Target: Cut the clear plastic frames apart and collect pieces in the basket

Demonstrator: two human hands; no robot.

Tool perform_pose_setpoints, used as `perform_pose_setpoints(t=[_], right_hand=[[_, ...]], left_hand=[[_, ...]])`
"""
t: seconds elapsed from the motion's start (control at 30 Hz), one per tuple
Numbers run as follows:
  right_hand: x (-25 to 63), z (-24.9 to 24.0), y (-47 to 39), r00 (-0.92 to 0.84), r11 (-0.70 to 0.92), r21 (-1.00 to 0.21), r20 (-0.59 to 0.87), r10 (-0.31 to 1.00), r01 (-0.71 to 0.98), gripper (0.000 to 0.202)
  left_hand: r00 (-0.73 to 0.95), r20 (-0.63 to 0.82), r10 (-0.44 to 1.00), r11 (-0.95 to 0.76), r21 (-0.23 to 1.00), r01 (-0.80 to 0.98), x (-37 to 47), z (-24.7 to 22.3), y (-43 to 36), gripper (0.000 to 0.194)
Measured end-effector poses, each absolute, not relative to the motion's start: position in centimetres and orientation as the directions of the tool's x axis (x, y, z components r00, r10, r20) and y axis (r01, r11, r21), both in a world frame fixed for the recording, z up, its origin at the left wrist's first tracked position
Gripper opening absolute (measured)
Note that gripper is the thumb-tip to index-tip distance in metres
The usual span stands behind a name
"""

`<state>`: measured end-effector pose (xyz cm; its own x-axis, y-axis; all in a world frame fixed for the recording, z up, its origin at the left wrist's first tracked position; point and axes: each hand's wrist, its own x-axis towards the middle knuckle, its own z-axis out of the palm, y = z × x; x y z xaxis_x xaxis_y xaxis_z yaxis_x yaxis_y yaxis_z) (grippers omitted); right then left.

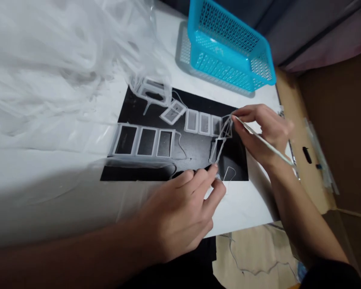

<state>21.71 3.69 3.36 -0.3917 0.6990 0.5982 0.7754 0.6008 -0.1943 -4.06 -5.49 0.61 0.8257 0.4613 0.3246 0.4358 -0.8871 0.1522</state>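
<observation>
On a black mat [195,150] lie several pale rectangular frames [144,141], some joined in rows. A shorter row [198,121] reaches toward the right. My right hand [258,128] pinches a whitish strand [267,144] at the mat's right side, with its tail running back over the wrist. Below it, my left hand [195,200] has its fingertips at the lower end of a small tilted frame [218,150]; its thumb and index finger are close together there. Thin cords curl beside the frames.
A blue perforated basket [219,64] stands on the white table [168,36] at the back. Crumpled clear plastic [63,72] covers the left side. A small black object [307,155] lies at the far right.
</observation>
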Motion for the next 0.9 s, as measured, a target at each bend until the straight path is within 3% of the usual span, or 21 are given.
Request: perform_pose_setpoints(t=[0.13,0.47,0.7,0.8,0.9], right_hand=[[22.7,3.6,7.1,-0.259,0.521,-0.248,0.649,0.715,0.817,0.022],[23.7,3.4,9.2,-0.072,0.386,-0.393,0.618,0.783,0.835,0.022],[22.5,4.6,9.1,0.026,0.389,-0.529,0.616,0.787,0.755,0.03],[23.3,5.2,8.4,0.019,0.363,-0.644,0.505,0.863,0.673,0.034],[25.1,5.4,7.1,-0.089,0.277,-0.814,0.27,0.959,0.51,0.039]], left_hand=[[0.781,0.368,0.504,-0.864,0.224,0.451,-4.3,0.1,-5.1,0.041],[0.737,0.398,0.547,-0.835,0.188,0.518,-4.3,-0.3,-5.4,0.039],[0.754,0.374,0.54,-0.839,0.16,0.52,-4.6,-1.2,-5.4,0.043],[0.739,0.366,0.565,-0.824,0.222,0.521,-4.6,-1.1,-5.3,0.044],[0.711,0.328,0.621,-0.781,0.337,0.527,-4.7,0.4,-4.9,0.039]])
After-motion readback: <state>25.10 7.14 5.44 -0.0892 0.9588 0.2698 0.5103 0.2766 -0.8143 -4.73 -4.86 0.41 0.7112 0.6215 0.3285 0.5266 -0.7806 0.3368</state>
